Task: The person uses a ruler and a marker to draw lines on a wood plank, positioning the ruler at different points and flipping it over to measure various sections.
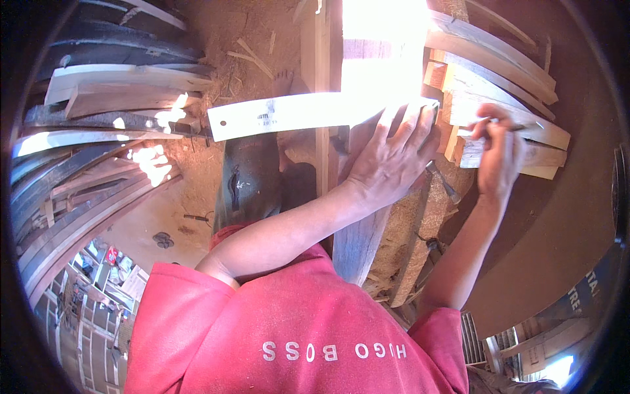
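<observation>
My left hand (400, 141) lies flat with its fingers stretched out, pressing on the right end of a long pale ruler-like strip (282, 116). A small hole shows near the strip's left end. The strip lies across a wooden board (357, 243) that runs away from my body; strong light washes out the board's far part. To the right, my right hand (497, 148) is raised and closed around a thin pencil-like stick (528, 125), slightly blurred. It is apart from the board, in front of stacked cut wood pieces (489, 88).
Many planks (125, 88) are stacked along the left. Shavings and offcuts (252, 59) lie on the dusty floor. A narrow upright-looking timber (322, 157) runs beside the board. At the right, a large brown curved surface (558, 217) fills the edge.
</observation>
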`<state>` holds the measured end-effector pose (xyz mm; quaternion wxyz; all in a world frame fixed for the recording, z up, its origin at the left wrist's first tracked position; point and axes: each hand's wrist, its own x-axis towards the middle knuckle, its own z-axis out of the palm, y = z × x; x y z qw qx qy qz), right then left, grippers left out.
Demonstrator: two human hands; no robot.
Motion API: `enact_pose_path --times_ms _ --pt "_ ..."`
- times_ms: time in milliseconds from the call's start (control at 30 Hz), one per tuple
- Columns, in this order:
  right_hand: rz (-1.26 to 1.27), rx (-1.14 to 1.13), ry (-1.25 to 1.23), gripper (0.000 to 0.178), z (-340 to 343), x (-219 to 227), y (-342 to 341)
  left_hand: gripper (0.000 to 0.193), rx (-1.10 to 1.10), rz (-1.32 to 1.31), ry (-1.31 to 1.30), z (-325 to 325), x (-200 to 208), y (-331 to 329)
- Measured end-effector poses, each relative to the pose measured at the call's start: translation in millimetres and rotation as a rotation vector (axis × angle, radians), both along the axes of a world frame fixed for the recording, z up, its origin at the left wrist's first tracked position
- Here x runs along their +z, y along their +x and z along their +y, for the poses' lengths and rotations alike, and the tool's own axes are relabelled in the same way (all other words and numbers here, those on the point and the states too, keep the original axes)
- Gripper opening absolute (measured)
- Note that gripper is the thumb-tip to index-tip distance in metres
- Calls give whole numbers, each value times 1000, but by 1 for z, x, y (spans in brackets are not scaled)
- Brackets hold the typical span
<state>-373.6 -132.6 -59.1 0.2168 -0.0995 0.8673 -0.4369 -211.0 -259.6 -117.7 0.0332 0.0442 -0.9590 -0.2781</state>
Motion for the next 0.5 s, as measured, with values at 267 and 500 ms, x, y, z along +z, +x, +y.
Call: enact_pose_path --times_ms 267,500 --pt "-613 -121 -21 31 57 -35 88 77 -148 50 237 -5 17 33" --pt "-763 -513 -183 38 147 9 218 68 -515 -12 306 -49 61 75"
